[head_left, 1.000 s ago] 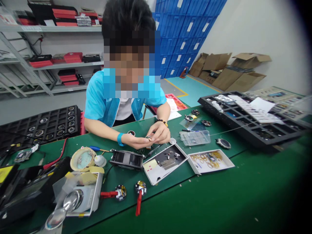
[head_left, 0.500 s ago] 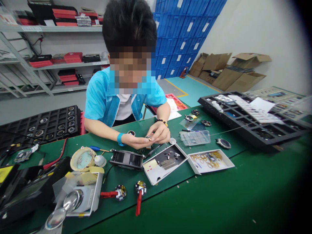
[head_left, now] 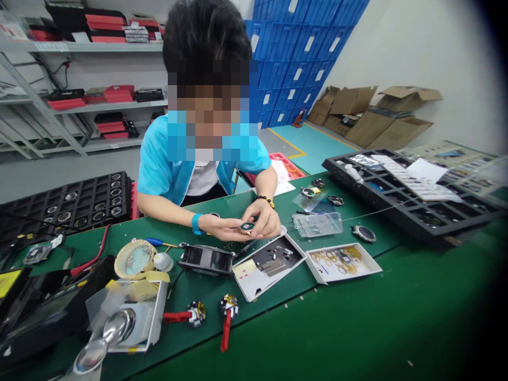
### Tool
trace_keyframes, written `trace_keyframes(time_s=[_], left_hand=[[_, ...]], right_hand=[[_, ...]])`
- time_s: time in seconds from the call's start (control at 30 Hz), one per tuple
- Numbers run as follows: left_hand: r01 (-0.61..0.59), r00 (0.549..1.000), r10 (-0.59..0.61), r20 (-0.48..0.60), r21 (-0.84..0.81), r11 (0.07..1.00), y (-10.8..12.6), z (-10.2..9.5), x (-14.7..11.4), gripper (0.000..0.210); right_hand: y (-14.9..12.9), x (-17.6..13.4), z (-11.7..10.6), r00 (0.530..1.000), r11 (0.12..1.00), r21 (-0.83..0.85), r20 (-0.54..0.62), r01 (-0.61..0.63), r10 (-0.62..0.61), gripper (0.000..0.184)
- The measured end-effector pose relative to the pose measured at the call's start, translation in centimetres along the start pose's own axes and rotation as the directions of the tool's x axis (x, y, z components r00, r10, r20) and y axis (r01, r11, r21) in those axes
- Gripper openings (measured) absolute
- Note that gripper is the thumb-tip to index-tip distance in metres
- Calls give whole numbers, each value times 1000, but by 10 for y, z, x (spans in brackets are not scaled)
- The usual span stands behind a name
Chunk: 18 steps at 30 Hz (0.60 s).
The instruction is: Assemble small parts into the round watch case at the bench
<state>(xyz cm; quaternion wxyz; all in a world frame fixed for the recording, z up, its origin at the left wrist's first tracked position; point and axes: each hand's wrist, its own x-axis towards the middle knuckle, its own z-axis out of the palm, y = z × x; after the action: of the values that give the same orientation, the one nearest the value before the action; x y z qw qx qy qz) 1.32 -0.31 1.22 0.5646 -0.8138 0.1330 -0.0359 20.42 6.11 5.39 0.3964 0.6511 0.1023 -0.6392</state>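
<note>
Neither of my own hands shows in the head view. Across the green table (head_left: 357,328) sits another person in a blue shirt (head_left: 156,153), whose two hands hold a small round watch piece (head_left: 246,226) with a dark face. Before that person's hands are a black fan-like block (head_left: 206,260) and a white tray (head_left: 254,284) of small metal parts. Nearer to me lie two round electronic pieces, one at left (head_left: 197,313) and one at right (head_left: 229,305), each with a red strip attached. A second white tray (head_left: 349,275) holds yellowish bands.
At left are a tape roll (head_left: 119,259), a small white bottle (head_left: 162,261), a white box (head_left: 156,323) and a dark device (head_left: 47,312). A clear plastic case (head_left: 319,225), a watch case (head_left: 364,233) and a large black compartment tray (head_left: 397,211) occupy the right.
The other person's hands have shifted and turned the round watch piece, so its dark face now shows. Their head has moved slightly left. The things on the table stay put.
</note>
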Motion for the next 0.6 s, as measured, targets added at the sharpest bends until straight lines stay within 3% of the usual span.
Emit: trace_keyframes(time_s=[0.03,0.07,0.13,0.2,0.27,0.43,0.53,0.6], left_hand=[[-50,999,53,-10,225,973,0,1,0,75],[-82,993,109,-34,453,888,0,4,0,72],[-82,977,208,-52,804,589,1,9,0,67],[-49,972,232,-29,944,325,2,14,1,62],[-42,975,222,-1,981,190,0,15,2,59],[-107,947,308,87,993,50,-5,11,4,60],[-83,951,303,63,995,54,-3,14,4,54],[-30,969,247,18,998,46,0,18,4,49]], right_hand=[[-2,2,-2,999,999,25,30,-28,27,47],[-2,3,-3,999,1000,22,33,-16,16,44],[-1,3,-3,1000,1000,5,20,10,-10,41],[2,1,2,999,999,-7,-9,31,-31,45],[4,-4,8,998,999,-17,-40,52,-53,49],[7,-15,22,992,997,-45,-105,64,-68,50],[11,-21,28,984,993,-84,-153,84,-96,52],[14,-22,31,967,976,-128,-166,174,-194,43]])
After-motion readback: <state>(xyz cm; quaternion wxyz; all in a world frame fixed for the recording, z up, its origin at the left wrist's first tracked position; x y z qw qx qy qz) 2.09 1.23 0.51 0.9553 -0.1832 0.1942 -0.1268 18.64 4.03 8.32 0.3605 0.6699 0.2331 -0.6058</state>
